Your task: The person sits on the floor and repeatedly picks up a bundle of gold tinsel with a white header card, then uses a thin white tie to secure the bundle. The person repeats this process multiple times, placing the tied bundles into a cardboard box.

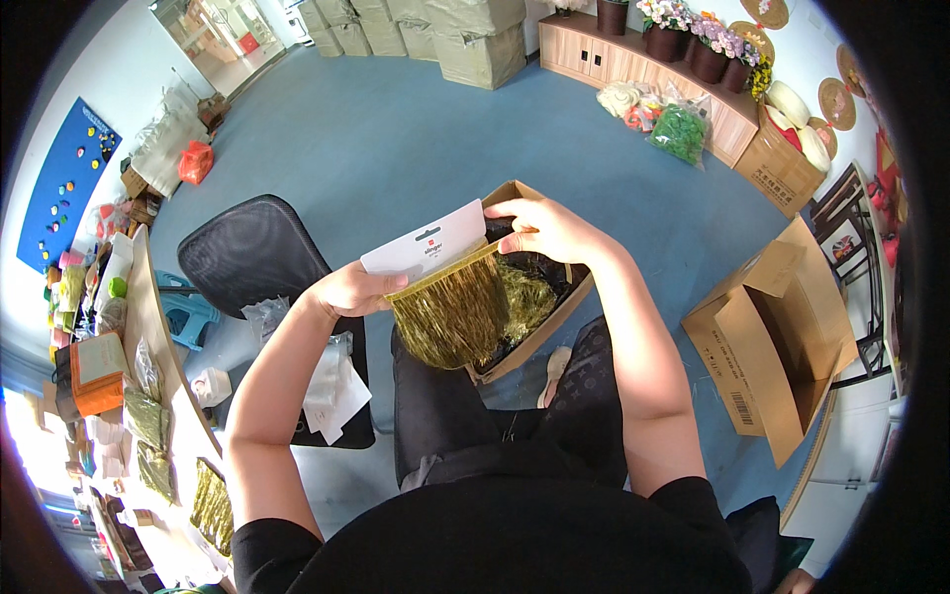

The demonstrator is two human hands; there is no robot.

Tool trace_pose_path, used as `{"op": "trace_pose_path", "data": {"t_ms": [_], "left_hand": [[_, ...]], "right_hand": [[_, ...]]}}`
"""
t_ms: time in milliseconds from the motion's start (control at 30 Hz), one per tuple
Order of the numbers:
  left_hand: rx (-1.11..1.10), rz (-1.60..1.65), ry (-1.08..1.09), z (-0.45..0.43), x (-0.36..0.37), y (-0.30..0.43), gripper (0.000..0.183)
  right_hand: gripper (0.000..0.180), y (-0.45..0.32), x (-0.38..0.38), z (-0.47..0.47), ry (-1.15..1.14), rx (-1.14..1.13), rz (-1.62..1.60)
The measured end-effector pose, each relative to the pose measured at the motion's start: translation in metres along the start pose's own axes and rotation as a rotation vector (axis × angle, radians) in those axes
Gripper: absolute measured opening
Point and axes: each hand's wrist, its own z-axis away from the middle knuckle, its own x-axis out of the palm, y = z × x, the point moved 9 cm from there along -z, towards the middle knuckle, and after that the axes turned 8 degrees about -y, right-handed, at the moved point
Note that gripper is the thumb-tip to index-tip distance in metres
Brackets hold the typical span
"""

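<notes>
Between my hands a gold tinsel fringe (445, 319) hangs from its gold top band, with a white header card (423, 245) lying along that band. My left hand (358, 289) grips the card and band at the left end, thumb on top. At the other end my right hand (545, 229) pinches the band and the card's corner between thumb and fingers. Below the fringe stands an open cardboard box (538, 335) with a dark plastic liner. Loose gold tinsel (528, 297) fills part of it; the fringe hides the box's left side.
On my left, a black mesh chair (252, 252) carries clear plastic bags (330, 371) and white cards (338, 408) on its seat. A long table (159, 327) with packed tinsel runs beyond it. An open empty carton (749, 364) stands on the floor at right.
</notes>
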Motion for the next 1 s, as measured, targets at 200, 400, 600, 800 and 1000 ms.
{"op": "trace_pose_path", "data": {"t_ms": [200, 400, 600, 800, 1000], "left_hand": [[-0.008, -0.012, 0.026, -0.004, -0.004, -0.001, 0.056], [0.022, 0.011, -0.007, -0.003, 0.002, 0.000, 0.055], [-0.001, 0.029, 0.020, 0.001, 0.000, -0.006, 0.055], [0.004, 0.054, -0.010, 0.002, 0.004, -0.007, 0.055], [0.022, 0.036, -0.075, 0.003, 0.010, -0.008, 0.056]], "right_hand": [[0.053, -0.020, -0.011, 0.015, 0.039, -0.030, -0.048], [0.054, 0.007, -0.002, 0.003, 0.038, 0.058, -0.116], [0.049, 0.026, 0.005, -0.001, -0.003, 0.047, -0.123], [0.038, 0.033, 0.015, -0.012, -0.045, -0.036, -0.129], [0.032, 0.031, 0.022, -0.010, -0.114, -0.062, -0.173]]}}
